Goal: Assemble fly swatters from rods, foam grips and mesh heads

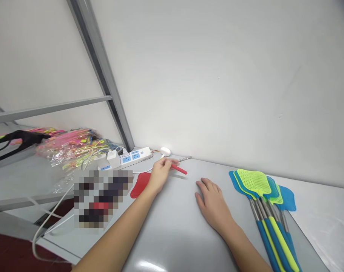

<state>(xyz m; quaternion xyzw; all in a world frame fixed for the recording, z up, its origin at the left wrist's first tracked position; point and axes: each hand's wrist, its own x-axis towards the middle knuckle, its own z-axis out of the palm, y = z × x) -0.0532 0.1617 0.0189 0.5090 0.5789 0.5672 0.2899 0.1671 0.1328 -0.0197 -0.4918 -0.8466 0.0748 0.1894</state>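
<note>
My left hand [161, 174] is closed around a slim red handle [179, 169] above the grey table, its end sticking out to the right. A red perforated fly swatter head [141, 184] lies under and left of that wrist. Just beyond the fingers a thin metal rod [185, 158] shows; whether it joins the red head or the handle is hidden by the hand. Palm down on the table, my right hand [213, 200] has its fingers stretched and holds nothing. To its right lies a pile of blue and lime-green fly swatters [252, 182], handles toward me.
A white power strip [136, 155] with plugs and cables runs along the back left, near a small white device [165, 151]. Bagged colourful items [75, 145] lie on the left shelf beside a metal post [104, 71]. White sheeting [324, 211] covers the right side.
</note>
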